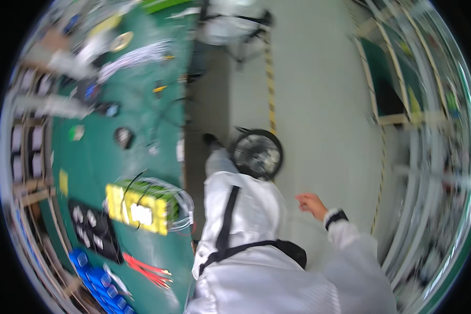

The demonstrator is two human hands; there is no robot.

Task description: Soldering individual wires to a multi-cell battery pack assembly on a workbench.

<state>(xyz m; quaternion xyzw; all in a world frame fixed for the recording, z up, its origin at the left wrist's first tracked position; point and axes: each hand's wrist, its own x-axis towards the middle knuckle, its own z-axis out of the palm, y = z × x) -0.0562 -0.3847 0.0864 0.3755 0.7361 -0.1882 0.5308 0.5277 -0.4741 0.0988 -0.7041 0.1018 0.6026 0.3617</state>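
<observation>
One hand only is visible: my right hand (pixel 312 204), fingers loosely spread, holding nothing, out over the grey floor (pixel 319 104) well apart from the green surface (pixel 89 157). My left hand is out of view. I judge myself turned away from the work. Nearest the surface's near edge lies a yellow battery pack (pixel 138 208) in clear wrap; a blue tray (pixel 97 280) of cells sits at the near corner.

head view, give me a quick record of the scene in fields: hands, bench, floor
right hand: right hand bare, fingers loosely spread, in the air over the floor, holding nothing
left hand: not in view
clothing: white coat with black straps
bench: green bench to the person's left, with a yellow and green pack wrapped in clear film, red wires, blue cells
floor: black round stool ahead of the person, striped tape line
</observation>
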